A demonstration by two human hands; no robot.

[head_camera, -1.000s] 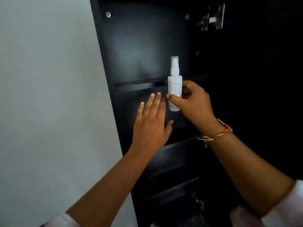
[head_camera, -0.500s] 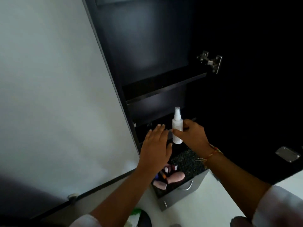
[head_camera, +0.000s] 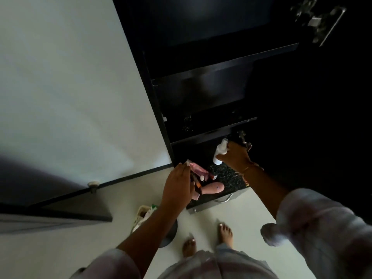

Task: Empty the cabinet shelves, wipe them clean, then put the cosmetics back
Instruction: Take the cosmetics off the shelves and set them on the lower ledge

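Black cabinet [head_camera: 201,87] with dark shelves stacked one above another, white wall [head_camera: 70,87] to its left. A speckled dark counter [head_camera: 229,178] sits below the lowest shelf. Right hand [head_camera: 234,157] has fingers and thumb curled round a white spray bottle [head_camera: 219,152], which is tilted and just above the counter. Left hand [head_camera: 178,188] has fingers nearly straight, spread over the pile of cosmetics [head_camera: 213,187] lying on the counter; can't tell whether it touches them.

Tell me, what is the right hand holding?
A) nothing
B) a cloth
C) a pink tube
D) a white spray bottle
D: the right hand has its fingers curled round the white spray bottle, in front of the dark cabinet.
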